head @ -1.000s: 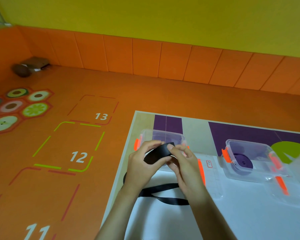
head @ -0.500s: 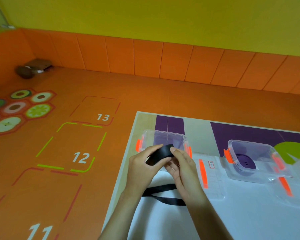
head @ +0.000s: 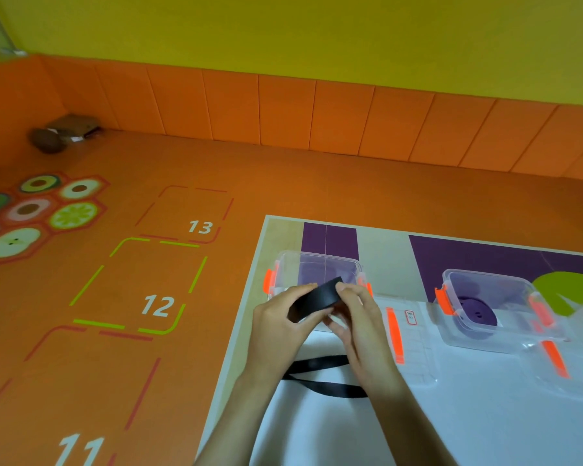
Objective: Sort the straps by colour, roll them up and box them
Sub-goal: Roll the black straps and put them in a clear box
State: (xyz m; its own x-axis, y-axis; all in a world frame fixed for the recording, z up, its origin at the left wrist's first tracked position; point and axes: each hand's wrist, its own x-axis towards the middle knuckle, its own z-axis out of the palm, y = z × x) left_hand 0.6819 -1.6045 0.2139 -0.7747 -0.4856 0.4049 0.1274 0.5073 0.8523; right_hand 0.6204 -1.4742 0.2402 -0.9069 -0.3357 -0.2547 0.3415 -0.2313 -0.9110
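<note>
Orange floor [head: 148, 156] painted with numbered squares 11, 12 and 13, spread left of and behind a white worktop [head: 485, 432]. On the far part of the worktop, two clear boxes with orange clips: the left box [head: 320, 264] right behind the hands, the right box [head: 485, 280] well apart to the right, holding a rolled purple strap [head: 478, 314]. Between the boxes, a clear lid [head: 414, 344] lying flat. In front of the left box, left hand [head: 276, 327] and right hand [head: 364, 327] raised together, fingers [head: 350, 290] of both curled round a partly rolled black strap [head: 317, 299], pinching the coil from either side. Beneath the wrists, the loose tail [head: 323, 386] of that strap, looped across the worktop.
</note>
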